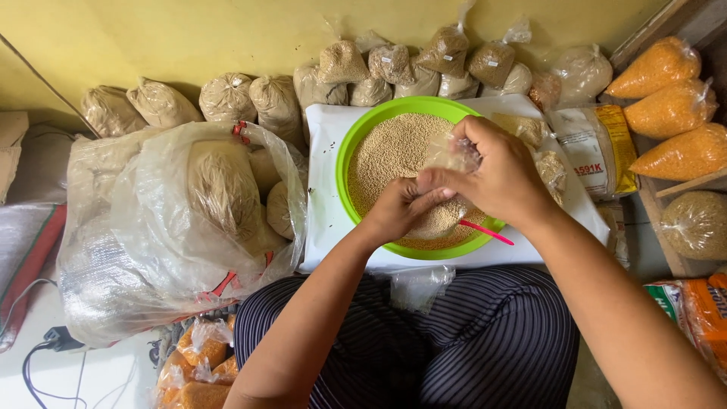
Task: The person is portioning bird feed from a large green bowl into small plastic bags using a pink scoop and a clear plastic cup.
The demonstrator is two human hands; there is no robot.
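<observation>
A green bowl [356, 132] full of small tan grain [390, 151] sits on a white board [322, 204] in front of my lap. Over the bowl, my left hand [397, 208] and my right hand [496, 178] both pinch a small clear plastic bag [453, 154] partly filled with grain. A pink scoop handle [485, 231] sticks out of the grain under my right hand.
A big clear plastic sack [174, 227] holding filled grain bags lies to the left. Tied grain bags [227, 97] line the yellow wall behind. Orange grain bags [666, 113] are stacked at the right. More orange bags [193, 371] and a black cable [45, 352] lie bottom left.
</observation>
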